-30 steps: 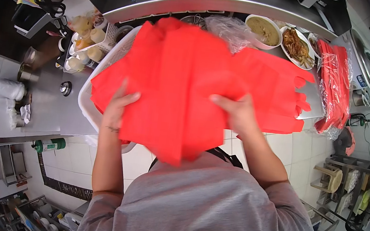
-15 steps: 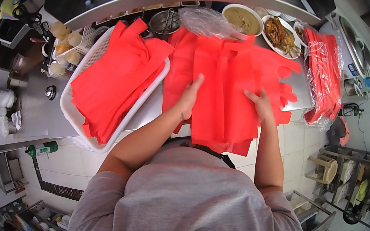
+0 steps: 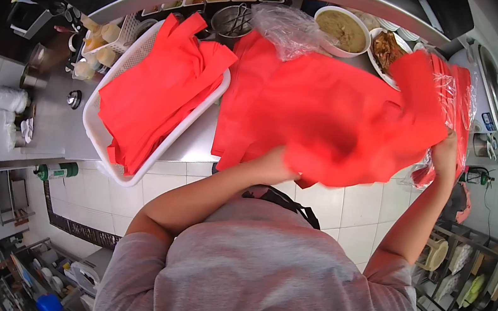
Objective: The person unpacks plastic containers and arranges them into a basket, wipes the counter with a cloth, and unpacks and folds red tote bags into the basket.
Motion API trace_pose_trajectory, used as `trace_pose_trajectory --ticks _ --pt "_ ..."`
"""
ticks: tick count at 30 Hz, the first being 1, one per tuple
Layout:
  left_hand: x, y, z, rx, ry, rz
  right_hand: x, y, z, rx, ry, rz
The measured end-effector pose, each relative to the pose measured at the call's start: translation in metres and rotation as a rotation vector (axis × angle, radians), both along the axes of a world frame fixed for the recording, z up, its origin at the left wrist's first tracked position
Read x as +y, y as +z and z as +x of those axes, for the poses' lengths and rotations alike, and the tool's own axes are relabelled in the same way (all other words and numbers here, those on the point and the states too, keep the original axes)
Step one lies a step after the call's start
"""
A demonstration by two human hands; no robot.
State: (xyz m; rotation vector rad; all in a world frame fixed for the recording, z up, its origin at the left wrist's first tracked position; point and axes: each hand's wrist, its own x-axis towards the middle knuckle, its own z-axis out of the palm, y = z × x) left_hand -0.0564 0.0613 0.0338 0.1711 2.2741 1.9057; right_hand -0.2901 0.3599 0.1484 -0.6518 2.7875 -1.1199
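A red fabric bag (image 3: 354, 132), blurred by motion, is stretched out between my two hands over the counter's front edge. My left hand (image 3: 278, 165) grips its lower left edge, with the fingers mostly covered by the cloth. At its right end my right hand (image 3: 446, 148) is closed on the fabric. Beneath and to the left, more red bags (image 3: 242, 91) lie flat on the counter. On the left stands a white plastic basket (image 3: 131, 178) holding a stack of folded red bags (image 3: 156, 91), their handles toward the back.
Clear plastic wrap (image 3: 286, 27), a bowl of soup (image 3: 343, 32) and a plate of cooked food (image 3: 388, 51) line the back. Plastic-wrapped red bags (image 3: 462, 90) lie at the right. A metal bowl (image 3: 226, 22) with utensils and a service bell (image 3: 73, 99) stand nearby.
The bag went from upright in front of my body to stretched sideways. My right hand moved right and slightly up; my left hand moved down and a little right.
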Motion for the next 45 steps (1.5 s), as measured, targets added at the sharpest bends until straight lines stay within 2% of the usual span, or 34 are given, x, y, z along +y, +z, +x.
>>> trace_pose_trajectory --ticks 1,2,3,4,5,6,7,8,11,13,15,17,18,21,22,25,26,28,30,31,33,36,37,40,43,45 --pt "-0.008 -0.012 0.002 0.021 0.028 0.004 -0.016 0.012 -0.001 0.055 0.06 0.04" --pt "-0.023 -0.035 0.003 -0.122 0.096 0.167 -0.027 0.016 -0.006 0.11 0.117 0.077" --pt "-0.033 -0.042 0.003 -0.229 0.299 0.29 -0.04 -0.013 -0.039 0.226 0.381 0.166" --pt "-0.049 -0.052 0.001 -0.276 0.396 0.454 -0.05 -0.042 -0.065 0.338 0.644 0.255" --pt "-0.06 -0.046 -0.004 -0.326 0.468 0.556 -0.106 -0.029 -0.026 0.428 0.678 0.235" --pt "-0.068 -0.038 -0.011 -0.372 0.54 0.657 -0.151 -0.042 -0.026 0.226 0.862 0.471" --pt "-0.076 -0.042 -0.019 -0.398 0.544 0.698 -0.19 -0.064 -0.012 0.349 1.03 0.473" --pt "-0.083 -0.048 -0.028 -0.418 0.549 0.739 -0.226 -0.08 0.008 0.327 1.082 0.602" --pt "-0.092 -0.059 -0.041 -0.437 0.539 0.759 -0.275 -0.149 0.05 0.574 1.183 0.518" --pt "-0.099 -0.056 -0.04 -0.448 0.522 0.808 -0.273 -0.124 0.079 0.322 1.241 0.502" --pt "-0.092 -0.038 -0.04 -0.496 0.418 0.834 -0.249 -0.091 0.106 0.323 1.229 0.396" --pt "-0.066 -0.005 -0.04 -0.56 0.278 0.798 -0.224 -0.054 0.128 0.377 1.231 0.411" --pt "-0.051 0.016 -0.04 -0.635 0.306 0.694 -0.214 -0.045 0.134 0.409 1.22 0.422" --pt "-0.033 0.066 -0.056 -0.431 0.163 0.564 -0.2 -0.045 0.139 0.371 1.065 0.327" --pt "-0.04 0.075 -0.06 -0.464 0.215 0.51 -0.193 -0.034 0.131 0.367 1.107 0.082" --pt "-0.064 0.045 -0.076 -0.386 0.299 0.632 -0.167 -0.048 0.115 0.395 0.812 -0.324" --pt "-0.079 0.023 -0.087 -0.443 0.34 0.522 -0.153 -0.059 0.105 0.516 0.617 -0.203" --pt "-0.099 -0.029 -0.102 -0.562 0.424 0.302 -0.135 -0.112 0.084 0.386 0.107 -0.24" --pt "-0.091 -0.057 -0.106 -0.348 0.582 -0.333 -0.126 -0.159 0.072 0.131 -0.261 -0.065" --pt "-0.085 -0.058 -0.112 -0.22 0.642 -0.65 -0.122 -0.165 0.07 0.033 -0.299 -0.072" --pt "-0.072 -0.058 -0.119 -0.218 0.669 -0.655 -0.118 -0.177 0.065 -0.165 -0.371 -0.09" --pt "-0.069 -0.059 -0.121 -0.337 0.655 -0.57 -0.123 -0.192 0.06 -0.273 -0.365 -0.318" --pt "-0.07 -0.058 -0.124 -0.387 0.641 -0.525 -0.123 -0.187 0.058 -0.41 -0.381 -0.409" --pt "-0.073 -0.052 -0.122 -0.367 0.379 -0.53 -0.121 -0.172 0.052 -0.758 -0.378 -0.637" --pt "-0.065 -0.054 -0.104 -0.139 0.254 -0.782 -0.116 -0.171 0.052 -0.935 -0.281 -0.726" --pt "-0.075 -0.059 -0.094 -0.173 0.427 -0.423 -0.104 -0.166 0.052 -0.953 -0.24 -0.729"
